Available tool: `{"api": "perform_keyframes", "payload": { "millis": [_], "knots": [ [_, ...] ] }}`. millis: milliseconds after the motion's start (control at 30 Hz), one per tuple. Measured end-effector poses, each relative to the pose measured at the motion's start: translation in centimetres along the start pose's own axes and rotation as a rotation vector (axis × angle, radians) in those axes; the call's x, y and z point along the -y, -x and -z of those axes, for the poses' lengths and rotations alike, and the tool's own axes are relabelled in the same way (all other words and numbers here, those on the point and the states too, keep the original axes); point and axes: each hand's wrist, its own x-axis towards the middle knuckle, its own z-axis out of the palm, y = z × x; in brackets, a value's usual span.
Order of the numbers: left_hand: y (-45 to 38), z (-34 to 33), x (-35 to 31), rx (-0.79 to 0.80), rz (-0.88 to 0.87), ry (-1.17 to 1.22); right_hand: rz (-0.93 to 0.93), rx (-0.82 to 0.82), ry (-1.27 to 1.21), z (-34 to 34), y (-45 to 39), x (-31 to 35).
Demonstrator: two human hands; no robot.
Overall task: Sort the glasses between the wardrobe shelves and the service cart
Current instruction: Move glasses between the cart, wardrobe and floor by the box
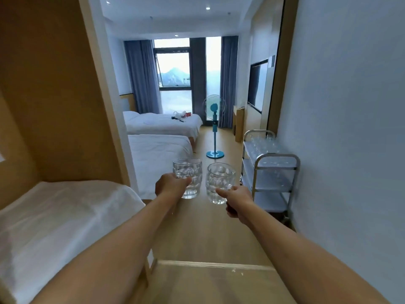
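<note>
Both arms reach forward at chest height. My left hand (169, 184) grips a clear dimpled glass mug (188, 172), held upright. My right hand (236, 199) grips a second clear dimpled mug (219, 181) by its handle side, also upright. The two mugs hang close together above the wooden floor. To the right, against the white wall, stands the metal service cart (276, 171) with three shelves; several clear glasses (262, 144) stand on its top shelf. The wooden wardrobe (43, 95) fills the left edge, with a shelf draped in white cloth (61, 207).
Two white beds (157, 154) lie ahead on the left. A blue standing fan (214, 128) is in the aisle beyond the cart. A low wooden edge (208, 265) crosses the floor near me. A wall-mounted TV (258, 84) hangs on the right.
</note>
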Motion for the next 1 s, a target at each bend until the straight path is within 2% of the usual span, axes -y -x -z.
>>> {"api": "perform_keyframes", "payload": {
  "millis": [400,633,1000],
  "knots": [
    [-15.6,-3.9,1.8,0.153,-0.037,-0.002,-0.104,-0.143,-0.065,-5.3,-13.0,0.6],
    [-25.3,-11.0,-0.5,0.156,-0.060,0.052,-0.093,-0.149,-0.040,-3.8,-25.5,1.2],
    [-41.2,-23.2,-7.6,0.129,-0.041,0.063,-0.127,-0.182,-0.006,0.9,-45.4,4.8]
  ]
}}
